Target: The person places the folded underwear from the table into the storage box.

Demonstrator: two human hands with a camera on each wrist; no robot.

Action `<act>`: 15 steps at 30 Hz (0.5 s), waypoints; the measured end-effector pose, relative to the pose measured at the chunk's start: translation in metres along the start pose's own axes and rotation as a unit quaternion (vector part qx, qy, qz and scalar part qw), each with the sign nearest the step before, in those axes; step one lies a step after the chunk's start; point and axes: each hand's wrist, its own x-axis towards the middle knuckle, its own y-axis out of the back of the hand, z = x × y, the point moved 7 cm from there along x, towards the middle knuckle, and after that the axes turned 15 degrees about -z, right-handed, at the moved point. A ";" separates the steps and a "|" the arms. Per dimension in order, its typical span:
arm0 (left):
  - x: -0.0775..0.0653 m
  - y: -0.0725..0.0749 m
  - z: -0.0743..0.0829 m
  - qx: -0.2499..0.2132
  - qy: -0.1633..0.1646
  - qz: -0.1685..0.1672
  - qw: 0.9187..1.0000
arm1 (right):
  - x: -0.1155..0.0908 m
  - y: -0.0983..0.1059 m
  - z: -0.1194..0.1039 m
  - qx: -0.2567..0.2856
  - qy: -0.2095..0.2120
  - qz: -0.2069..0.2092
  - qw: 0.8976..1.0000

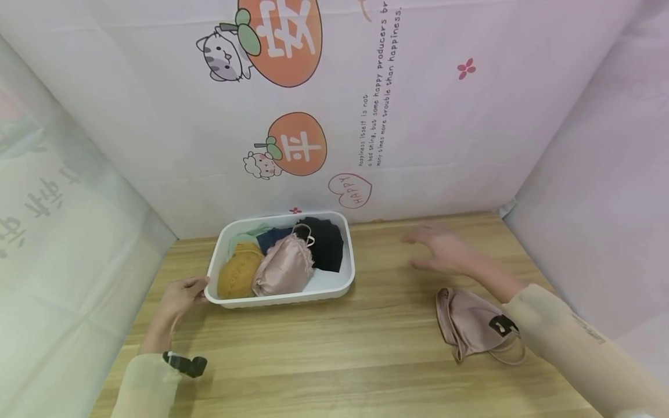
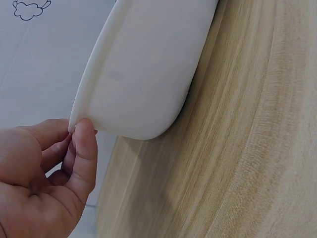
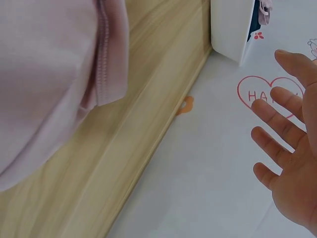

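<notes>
My left hand (image 1: 180, 301) pinches the rim of a white plastic bin (image 1: 351, 277) at its front left corner; in the left wrist view thumb and fingers meet on the rim. Inside the bin are a mustard cloth bundle (image 1: 239, 270), a shiny pink satin piece with lace trim (image 1: 284, 266), a black garment (image 1: 326, 247), and navy and light green cloth behind. My right hand (image 1: 439, 248) hovers right of the bin, fingers spread and holding nothing. Below it a pink satin pouch-like piece (image 1: 467, 322) with a black tag and a strap loop lies on the table, partly under the right forearm.
The wooden table (image 1: 324, 360) meets a white printed cloth wall (image 1: 418, 145) just behind the bin. Cloth sides rise at left (image 1: 68, 203) and right (image 1: 590, 174). A black strap device (image 1: 185, 364) sits on the left wrist.
</notes>
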 end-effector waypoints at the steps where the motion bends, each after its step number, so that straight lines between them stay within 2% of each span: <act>1: 0.000 0.000 0.000 -0.001 -0.001 0.000 1.000 | -0.002 0.000 0.001 -0.001 0.001 0.003 1.000; 7: 0.001 0.000 0.001 -0.005 -0.002 0.004 1.000 | -0.017 0.003 0.003 0.001 0.002 0.019 1.000; 15: 0.001 0.000 0.000 -0.007 0.001 0.002 1.000 | -0.037 0.001 0.005 0.010 -0.022 0.015 1.000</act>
